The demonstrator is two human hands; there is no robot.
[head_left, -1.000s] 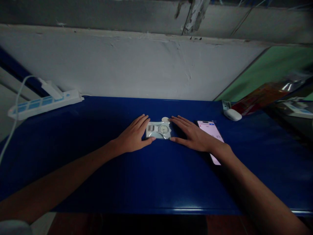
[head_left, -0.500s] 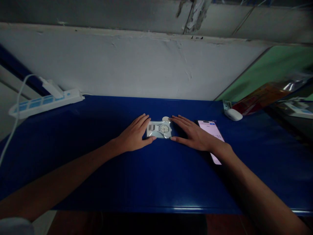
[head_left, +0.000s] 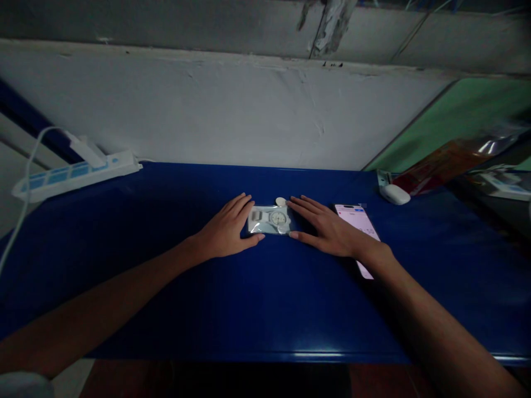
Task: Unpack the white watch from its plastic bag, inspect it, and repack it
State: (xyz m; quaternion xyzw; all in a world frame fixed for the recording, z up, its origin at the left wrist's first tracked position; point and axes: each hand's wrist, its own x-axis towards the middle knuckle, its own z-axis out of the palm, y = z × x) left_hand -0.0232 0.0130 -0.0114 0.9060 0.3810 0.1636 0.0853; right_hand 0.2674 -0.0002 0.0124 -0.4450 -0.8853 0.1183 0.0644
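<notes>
Between my hands, on the blue table, lies a small flat package (head_left: 264,220) in clear glossy wrapping. A round watch-like dial shows on its right half and a pale grey piece on its left. My left hand (head_left: 226,229) rests flat at the package's left end, fingers stretched out and thumb along the near corner. At the right end my right hand (head_left: 327,226) lies flat too, fingers extended and thumb apart from them. A small cream-coloured disc (head_left: 281,202) sits just behind the package, close to my right fingertips.
A lit phone (head_left: 357,216) lies partly under my right forearm. Farther right are a white rounded case (head_left: 395,194) and a reddish-brown plastic packet (head_left: 440,166). A white power strip (head_left: 78,176) with a plugged-in charger stands at the back left. A pale wall (head_left: 232,116) bounds the table (head_left: 249,309).
</notes>
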